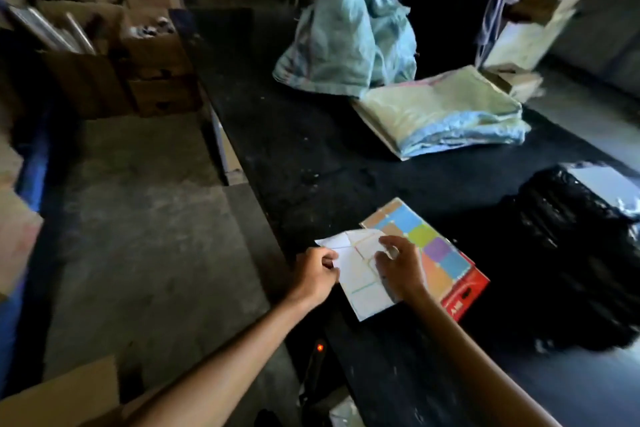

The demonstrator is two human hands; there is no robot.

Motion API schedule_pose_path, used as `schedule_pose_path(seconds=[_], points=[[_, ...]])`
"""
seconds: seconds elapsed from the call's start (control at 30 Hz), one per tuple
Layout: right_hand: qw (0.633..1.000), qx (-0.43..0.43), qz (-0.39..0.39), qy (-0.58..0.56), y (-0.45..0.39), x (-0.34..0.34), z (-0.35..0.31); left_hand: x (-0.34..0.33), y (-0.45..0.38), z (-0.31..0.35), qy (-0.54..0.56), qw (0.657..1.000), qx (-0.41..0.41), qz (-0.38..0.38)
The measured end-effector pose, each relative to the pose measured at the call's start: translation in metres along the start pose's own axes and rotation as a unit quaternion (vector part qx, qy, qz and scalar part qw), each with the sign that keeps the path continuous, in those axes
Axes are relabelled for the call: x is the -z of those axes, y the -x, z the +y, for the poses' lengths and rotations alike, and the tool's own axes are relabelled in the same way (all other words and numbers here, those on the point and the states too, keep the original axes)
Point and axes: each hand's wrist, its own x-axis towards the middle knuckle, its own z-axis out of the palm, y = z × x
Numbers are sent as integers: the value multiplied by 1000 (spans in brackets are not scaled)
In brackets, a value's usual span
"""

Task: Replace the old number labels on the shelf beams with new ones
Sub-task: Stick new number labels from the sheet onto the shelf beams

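Observation:
A white label sheet (360, 283) with a grid of blank stickers lies on the black table (311, 156), overlapping a pack of coloured sticker sheets (433, 246) with a red edge. My left hand (317, 276) pinches the sheet's left edge. My right hand (398, 265) rests on top of the sheet, its thumb and fingers pinched at a label near the sheet's middle. No shelf beam or old number label shows in this view.
A black plastic-wrapped bundle (575, 257) sits at the right. A folded pale cloth stack (443, 111) and a light-blue sack (349, 38) lie farther back. Cardboard boxes (138, 59) stand at the left, beyond the grey floor (138, 236). A small red light (320, 346) glows below the table edge.

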Motion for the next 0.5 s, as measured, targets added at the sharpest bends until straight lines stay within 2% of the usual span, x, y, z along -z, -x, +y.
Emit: schedule_pose_path(seconds=[0.07,0.13,0.17,0.3,0.43,0.5], points=[[992,30,-27,119,-1,3,17,-12,-3,-5,-95,994,-42,-44],[953,43,-97,285,4,6,34,-18,-6,-12,-232,962,-98,-109],[933,51,-121,334,6,8,42,-21,-9,-16,-286,942,-118,-131],[919,77,-126,366,8,7,54,-23,-16,-19,-359,908,-151,-156],[917,81,-108,376,4,5,52,-19,-24,-24,-344,909,-165,-167],[922,89,-85,367,3,3,51,-11,-21,-26,-305,925,-167,-153]])
